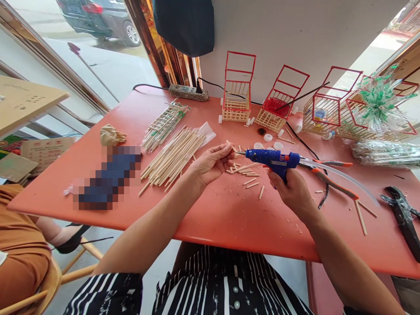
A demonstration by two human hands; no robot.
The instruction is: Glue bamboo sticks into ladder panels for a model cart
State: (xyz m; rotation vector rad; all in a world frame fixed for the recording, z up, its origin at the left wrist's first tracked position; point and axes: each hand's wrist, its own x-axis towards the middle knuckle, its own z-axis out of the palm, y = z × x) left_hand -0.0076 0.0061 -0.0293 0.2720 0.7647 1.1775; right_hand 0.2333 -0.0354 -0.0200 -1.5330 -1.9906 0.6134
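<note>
My left hand (216, 162) pinches a short wooden stick (231, 146) near the middle of the red table (210, 218). In my right hand (292, 188) is a blue glue gun (271, 158), its nozzle pointing left at the stick's end. A clear glue stick (344, 175) trails from the gun's back. Several short cut sticks (252, 180) lie just below the nozzle, among small shavings. Left of my left hand rests a pile of long wooden sticks (173, 157).
Small stick carts (236, 105) with red frames line the back. Pliers (334, 181), a black tool (402, 218) and wrapped sticks (387, 153) lie right. A power strip (188, 92), stick bundles (164, 124) and a blurred dark object (110, 179) are left. A person (22, 249) sits far left.
</note>
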